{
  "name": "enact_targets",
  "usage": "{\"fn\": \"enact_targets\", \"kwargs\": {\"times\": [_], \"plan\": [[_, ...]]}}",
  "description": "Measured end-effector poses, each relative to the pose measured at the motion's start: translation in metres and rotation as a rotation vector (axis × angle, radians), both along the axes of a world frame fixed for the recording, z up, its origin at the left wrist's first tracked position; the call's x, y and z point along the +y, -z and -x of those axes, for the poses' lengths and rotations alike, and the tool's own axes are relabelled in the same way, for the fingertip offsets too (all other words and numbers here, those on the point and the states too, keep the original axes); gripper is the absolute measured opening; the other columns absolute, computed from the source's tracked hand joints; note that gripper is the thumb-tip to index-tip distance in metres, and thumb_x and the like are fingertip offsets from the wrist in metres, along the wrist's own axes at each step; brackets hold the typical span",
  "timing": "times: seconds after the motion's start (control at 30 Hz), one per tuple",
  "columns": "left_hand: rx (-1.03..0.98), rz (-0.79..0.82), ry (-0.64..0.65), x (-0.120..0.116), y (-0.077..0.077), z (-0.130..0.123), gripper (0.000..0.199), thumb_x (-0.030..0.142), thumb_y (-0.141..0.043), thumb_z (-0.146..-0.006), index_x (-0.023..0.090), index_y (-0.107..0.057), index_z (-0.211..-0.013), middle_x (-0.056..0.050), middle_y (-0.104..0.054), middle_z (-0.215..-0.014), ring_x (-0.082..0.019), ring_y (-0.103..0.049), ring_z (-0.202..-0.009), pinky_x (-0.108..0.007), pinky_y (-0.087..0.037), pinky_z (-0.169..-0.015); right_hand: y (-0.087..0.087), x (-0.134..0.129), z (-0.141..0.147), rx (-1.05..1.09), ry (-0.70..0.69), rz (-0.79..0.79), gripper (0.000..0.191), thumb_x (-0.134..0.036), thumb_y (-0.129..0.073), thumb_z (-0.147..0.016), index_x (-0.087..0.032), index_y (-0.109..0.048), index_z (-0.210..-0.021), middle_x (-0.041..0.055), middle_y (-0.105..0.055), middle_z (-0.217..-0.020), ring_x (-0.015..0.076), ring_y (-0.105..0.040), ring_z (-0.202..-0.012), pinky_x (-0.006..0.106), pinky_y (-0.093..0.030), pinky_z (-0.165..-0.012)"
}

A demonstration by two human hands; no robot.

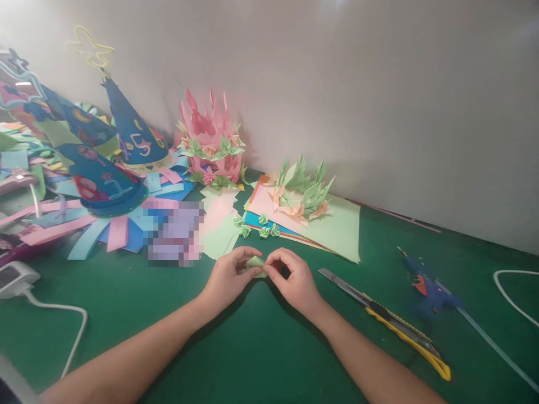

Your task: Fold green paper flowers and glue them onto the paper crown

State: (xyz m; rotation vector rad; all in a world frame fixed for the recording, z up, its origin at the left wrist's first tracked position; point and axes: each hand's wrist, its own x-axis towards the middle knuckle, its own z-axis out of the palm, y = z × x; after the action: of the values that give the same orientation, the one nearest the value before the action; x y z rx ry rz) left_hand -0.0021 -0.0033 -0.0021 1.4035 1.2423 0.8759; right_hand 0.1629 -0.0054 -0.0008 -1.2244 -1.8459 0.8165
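Head view: sm. green paper piece (255, 262) is in the grip, betw. both hands, just above the green tabletop (236, 359). L hand (236, 274) pinches it w/ thumb & fingers on one side; R hand (292, 280) nips the opp. edge betw. thumb & forefinger. Piece looks part-folded, prob. mid-work; fingers hide much of it, so can't tell how many folds are in or left.

Done, by the look of it: five sm. green rosettes (264, 232) just beyond the grip, apart from it; past them, a green leafy crown (318, 193) w/ peach flowers, on a paper stack (347, 227). Beyond & left of grip, a pink crown (215, 160) w/ flowers, apparently complete too.

Not done: the held piece; doesn't match the rosettes yet. Plenty of sheets avail. in the stack. R of grip, nobody's touching the yellow cutter (389, 322) (nearer) or blue glue gun (438, 297) (farther).
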Motion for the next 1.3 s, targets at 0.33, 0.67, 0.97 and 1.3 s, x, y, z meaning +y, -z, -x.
{"fn": "enact_targets", "kwargs": {"times": [0.33, 0.67, 0.97, 1.3], "plan": [[-0.230, 0.039, -0.012, 0.001, 0.003, -0.001, 0.019, 0.032, -0.064, -0.072, 0.017, -0.055, -0.080, 0.000, -0.058, -0.073, -0.012, -0.055, -0.069, -0.025, -0.045, -0.065, 0.007, 0.000, 0.001, 0.186, -0.004, 0.140, 0.012, -0.030, -0.056, -0.081, -0.020, -0.057, -0.088, 0.0019, -0.058, -0.079, 0.0137, -0.054, -0.068, 0.026, -0.047, -0.065], [-0.325, 0.113, 0.003, 0.002, -0.003, 0.001, 0.021, 0.027, -0.068, -0.069, 0.016, -0.051, -0.073, 0.005, -0.051, -0.064, -0.007, -0.048, -0.058, -0.020, -0.038, -0.056, 0.011, 0.002, 0.000, 0.242, 0.003, 0.226, 0.014, -0.032, -0.059, -0.078, -0.019, -0.057, -0.076, 0.0005, -0.057, -0.074, 0.0136, -0.053, -0.068, 0.025, -0.045, -0.064], [-0.086, 0.027, 0.049, 0.004, 0.006, 0.004, 0.019, 0.031, -0.064, -0.072, 0.016, -0.062, -0.082, -0.002, -0.061, -0.077, -0.012, -0.054, -0.065, -0.024, -0.043, -0.061, 0.006, 0.001, -0.001, 0.191, 0.004, 0.295, 0.018, -0.031, -0.059, -0.077, -0.017, -0.052, -0.067, -0.0027, -0.050, -0.061, 0.0107, -0.044, -0.058, 0.022, -0.037, -0.054], [0.102, 0.036, 0.033, 0.004, 0.004, 0.005, 0.025, 0.039, -0.064, -0.070, 0.015, -0.063, -0.075, 0.002, -0.055, -0.061, -0.007, -0.035, -0.048, -0.021, -0.030, -0.047, 0.001, 0.002, -0.001, 0.255, -0.086, 0.317, 0.016, -0.031, -0.054, -0.082, -0.018, -0.052, -0.073, -0.0030, -0.046, -0.065, 0.0104, -0.042, -0.060, 0.022, -0.036, -0.057]]}}
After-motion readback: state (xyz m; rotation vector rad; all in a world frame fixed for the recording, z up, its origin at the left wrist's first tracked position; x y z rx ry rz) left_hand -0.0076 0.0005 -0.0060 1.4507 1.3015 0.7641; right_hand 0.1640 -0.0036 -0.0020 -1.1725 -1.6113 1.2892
